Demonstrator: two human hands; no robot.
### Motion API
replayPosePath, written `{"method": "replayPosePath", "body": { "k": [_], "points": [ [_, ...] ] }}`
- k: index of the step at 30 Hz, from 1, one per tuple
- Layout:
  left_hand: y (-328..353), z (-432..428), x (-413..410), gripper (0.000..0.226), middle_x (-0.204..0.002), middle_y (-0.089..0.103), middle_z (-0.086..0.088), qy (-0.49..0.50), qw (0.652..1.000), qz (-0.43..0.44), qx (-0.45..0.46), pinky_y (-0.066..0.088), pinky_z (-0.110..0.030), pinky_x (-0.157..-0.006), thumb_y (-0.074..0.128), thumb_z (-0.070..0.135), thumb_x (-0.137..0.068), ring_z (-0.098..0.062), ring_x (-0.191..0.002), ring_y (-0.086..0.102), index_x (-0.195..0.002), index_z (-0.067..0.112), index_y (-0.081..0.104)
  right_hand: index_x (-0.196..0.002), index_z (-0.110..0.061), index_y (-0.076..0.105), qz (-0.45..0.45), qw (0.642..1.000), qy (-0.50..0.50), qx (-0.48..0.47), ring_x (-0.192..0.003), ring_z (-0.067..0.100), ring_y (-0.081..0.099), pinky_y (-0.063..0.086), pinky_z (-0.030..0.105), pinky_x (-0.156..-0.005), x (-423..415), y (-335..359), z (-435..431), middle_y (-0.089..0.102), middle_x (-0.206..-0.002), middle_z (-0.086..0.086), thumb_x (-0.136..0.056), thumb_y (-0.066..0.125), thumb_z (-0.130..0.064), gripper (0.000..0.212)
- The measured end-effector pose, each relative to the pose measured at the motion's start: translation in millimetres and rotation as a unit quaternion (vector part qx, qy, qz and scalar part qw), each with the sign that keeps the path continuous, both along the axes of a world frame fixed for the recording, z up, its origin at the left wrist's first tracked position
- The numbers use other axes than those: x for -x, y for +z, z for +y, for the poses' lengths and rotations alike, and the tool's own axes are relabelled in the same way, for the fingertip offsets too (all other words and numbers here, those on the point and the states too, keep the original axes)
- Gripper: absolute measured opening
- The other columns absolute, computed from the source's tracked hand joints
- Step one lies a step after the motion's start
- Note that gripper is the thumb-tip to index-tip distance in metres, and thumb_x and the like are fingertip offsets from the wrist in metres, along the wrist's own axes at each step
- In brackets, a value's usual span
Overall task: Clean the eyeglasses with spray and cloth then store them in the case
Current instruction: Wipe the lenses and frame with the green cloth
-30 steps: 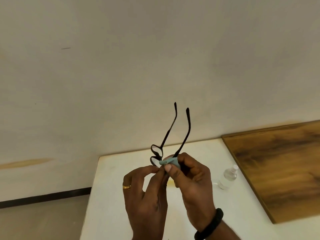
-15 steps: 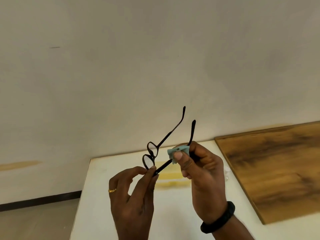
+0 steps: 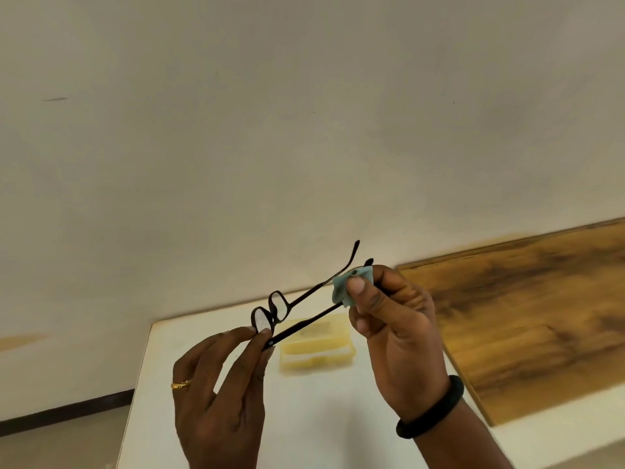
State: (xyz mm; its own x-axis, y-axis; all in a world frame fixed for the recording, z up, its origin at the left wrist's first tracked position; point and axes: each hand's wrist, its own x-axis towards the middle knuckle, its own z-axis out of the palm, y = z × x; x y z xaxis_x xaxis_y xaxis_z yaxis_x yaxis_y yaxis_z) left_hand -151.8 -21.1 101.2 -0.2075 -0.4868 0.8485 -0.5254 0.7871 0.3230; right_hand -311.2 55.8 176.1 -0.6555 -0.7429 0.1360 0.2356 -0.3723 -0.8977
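Note:
Black-framed eyeglasses (image 3: 277, 308) are held up in the air over the white table (image 3: 321, 418), their temples open and pointing up to the right. My left hand (image 3: 220, 394) pinches the frame at the near hinge, beside the lens. My right hand (image 3: 395, 330) pinches a small pale blue cloth (image 3: 348, 287) around the nearer temple, close to its tip. A translucent yellow case (image 3: 318, 346) lies on the table below the glasses. The spray bottle is hidden from view.
A brown wooden board (image 3: 524, 316) covers the right side of the table. A plain wall rises behind the table. To the left, the table edge drops to the floor with a dark skirting strip (image 3: 67, 411).
The glasses have tilted from upright temples to a lower slant toward the right. My right hand slid the cloth from the lens area out along the temple. The view shifted and the bottle dropped out of sight.

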Motion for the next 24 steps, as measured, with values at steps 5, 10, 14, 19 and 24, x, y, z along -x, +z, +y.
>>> {"method": "replayPosePath", "body": {
  "k": [5, 10, 14, 19, 24],
  "points": [
    [2, 1, 1, 0.016, -0.100, 0.070, -0.001, -0.009, 1.000, 0.005, -0.001, 0.040, -0.023, -0.092, 0.075, 0.010, -0.080, -0.029, -0.088, 0.061, -0.096, 0.010, 0.078, -0.069, -0.016, 0.075, -0.066, 0.998, 0.015, 0.010, -0.051, 0.013, 0.037, 0.019, 0.034, -0.054, 4, 2, 0, 0.048, -0.061, 0.006, -0.072, 0.072, -0.017, 0.004],
    [3, 3, 2, 0.014, -0.098, 0.073, -0.005, -0.027, 1.000, 0.014, 0.004, 0.045, -0.028, -0.085, 0.074, 0.010, -0.082, -0.030, -0.085, 0.062, -0.095, 0.009, 0.079, -0.066, -0.017, 0.072, -0.092, 0.995, 0.015, 0.019, -0.049, 0.012, 0.038, 0.028, 0.023, -0.047, 12, 1, 0, 0.051, -0.058, -0.001, -0.075, 0.075, -0.008, 0.013],
    [-1, 3, 3, 0.015, -0.097, 0.073, -0.007, -0.028, 0.999, 0.018, 0.005, 0.045, -0.026, -0.087, 0.075, 0.008, -0.080, -0.031, -0.083, 0.064, -0.095, 0.007, 0.079, -0.074, -0.012, 0.071, -0.098, 0.994, 0.000, 0.050, -0.052, 0.010, 0.040, 0.032, 0.019, -0.046, 23, -1, 2, 0.056, -0.063, 0.000, -0.069, 0.073, -0.018, 0.008],
    [5, 3, 1, 0.014, -0.095, 0.069, -0.003, -0.004, 0.992, 0.101, -0.081, 0.048, -0.024, -0.080, 0.076, 0.015, -0.082, -0.022, -0.086, 0.063, -0.094, 0.008, 0.078, -0.084, -0.011, 0.072, 0.034, 0.998, -0.055, 0.022, -0.057, 0.013, 0.043, 0.035, 0.023, -0.050, 40, -3, 8, 0.059, -0.067, 0.001, -0.075, 0.073, -0.026, 0.018],
    [19, 5, 1, 0.003, -0.088, 0.066, 0.009, -0.005, 0.884, 0.282, -0.372, 0.045, -0.024, -0.078, 0.073, 0.044, -0.085, -0.012, -0.081, 0.065, -0.082, 0.044, 0.071, -0.101, -0.018, 0.076, 0.185, 0.980, -0.003, -0.068, -0.061, 0.015, 0.051, 0.041, 0.019, -0.054, 25, -9, 1, 0.075, -0.083, -0.004, -0.081, 0.075, -0.018, 0.020]
  ]
}}
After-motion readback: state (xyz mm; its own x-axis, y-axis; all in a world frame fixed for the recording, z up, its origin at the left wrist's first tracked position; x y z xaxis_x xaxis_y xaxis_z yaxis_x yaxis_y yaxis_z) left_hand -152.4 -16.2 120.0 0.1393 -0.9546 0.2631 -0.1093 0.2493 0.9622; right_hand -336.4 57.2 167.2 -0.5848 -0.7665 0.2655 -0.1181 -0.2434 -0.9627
